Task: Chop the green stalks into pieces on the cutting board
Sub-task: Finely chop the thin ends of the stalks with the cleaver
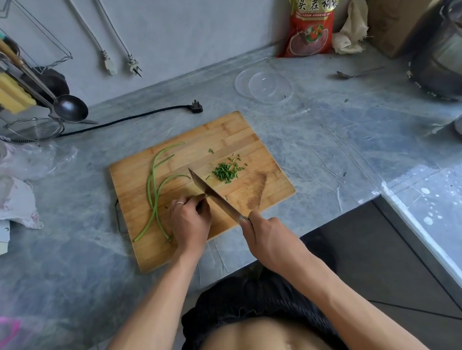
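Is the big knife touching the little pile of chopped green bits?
Apart. The head view shows bare cutting board between the knife blade and the pile of chopped pieces, which lies to the blade's right.

Cutting board (230,139): jointed wood, matt. Cleaver (212,194): shiny metal. Countertop (331,146): grey veined stone, smooth.

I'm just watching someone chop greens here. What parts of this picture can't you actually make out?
All from the head view:
- Knife handle: wrapped inside the right hand.
- Stalk being cut: mostly covered by the left hand; its fingers curl under, so their tips are hidden.
- Whether the blade edge touches the cutting board: cannot tell from this angle.
- Dark pot at the right: cut off by the frame edge.
- Chopped pieces: too small to count.
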### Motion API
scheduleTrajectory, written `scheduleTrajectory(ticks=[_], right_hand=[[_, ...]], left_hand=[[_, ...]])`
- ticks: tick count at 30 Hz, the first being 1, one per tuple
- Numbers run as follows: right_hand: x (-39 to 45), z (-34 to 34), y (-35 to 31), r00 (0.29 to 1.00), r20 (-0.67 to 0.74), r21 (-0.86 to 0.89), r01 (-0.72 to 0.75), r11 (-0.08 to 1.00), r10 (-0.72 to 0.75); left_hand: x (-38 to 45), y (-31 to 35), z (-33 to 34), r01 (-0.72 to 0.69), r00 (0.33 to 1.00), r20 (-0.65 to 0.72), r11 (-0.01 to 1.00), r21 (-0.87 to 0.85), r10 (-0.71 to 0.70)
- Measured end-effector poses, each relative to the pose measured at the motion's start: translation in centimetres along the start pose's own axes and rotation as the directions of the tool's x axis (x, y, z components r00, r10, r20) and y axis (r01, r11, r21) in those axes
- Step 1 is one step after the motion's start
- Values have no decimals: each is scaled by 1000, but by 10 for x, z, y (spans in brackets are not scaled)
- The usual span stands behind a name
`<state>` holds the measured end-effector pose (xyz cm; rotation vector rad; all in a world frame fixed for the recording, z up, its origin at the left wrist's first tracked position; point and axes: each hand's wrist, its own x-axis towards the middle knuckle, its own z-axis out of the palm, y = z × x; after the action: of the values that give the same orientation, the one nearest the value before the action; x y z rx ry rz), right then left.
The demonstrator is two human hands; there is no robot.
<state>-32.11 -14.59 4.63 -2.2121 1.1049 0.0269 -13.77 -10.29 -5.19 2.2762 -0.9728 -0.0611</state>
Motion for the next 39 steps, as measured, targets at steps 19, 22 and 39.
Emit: scheduleTrajectory(ticks=[19,22,39], right_hand=[[-6,4,-5,1000,20,-189,21,982,-18],[-7,8,-4,1000,5,-175,12,985,-12],[1,13,5,999,18,-118,47,992,-45]], left_hand=[[3,11,-6,134,991,-2,991,4,-134],[3,11,-5,127,992,-7,992,22,-127],[1,13,-7,117,993,-18,993,26,-117]])
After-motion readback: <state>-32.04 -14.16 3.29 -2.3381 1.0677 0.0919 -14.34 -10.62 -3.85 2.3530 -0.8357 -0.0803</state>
